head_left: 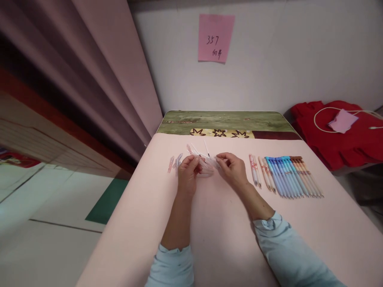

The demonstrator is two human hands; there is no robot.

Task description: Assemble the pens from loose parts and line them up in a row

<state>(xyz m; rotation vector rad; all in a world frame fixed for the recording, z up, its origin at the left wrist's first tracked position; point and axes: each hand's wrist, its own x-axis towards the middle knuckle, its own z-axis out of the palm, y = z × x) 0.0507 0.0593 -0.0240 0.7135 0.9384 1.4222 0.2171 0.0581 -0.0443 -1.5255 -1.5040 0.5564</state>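
Both hands are close together over the middle of the pink-covered table (221,223). My left hand (188,171) has thumb and fingers pinched together; what it grips is too small to make out. Across from it, my right hand (233,169) pinches a small translucent piece (213,162), whose kind is unclear. Thin white pen refills (206,147) with dark tips lie just beyond the fingers. Pale translucent parts (206,173) are between and below the hands, partly hidden. Left of my left hand lie small pinkish and bluish pen parts (178,160).
To the right, a row of pens (287,177) in blue, brown and pale pink lies side by side. Behind are a green patterned strip (221,119) and a wall with a pink note (216,38). Red cloth (335,139) with a white cable is at the far right.
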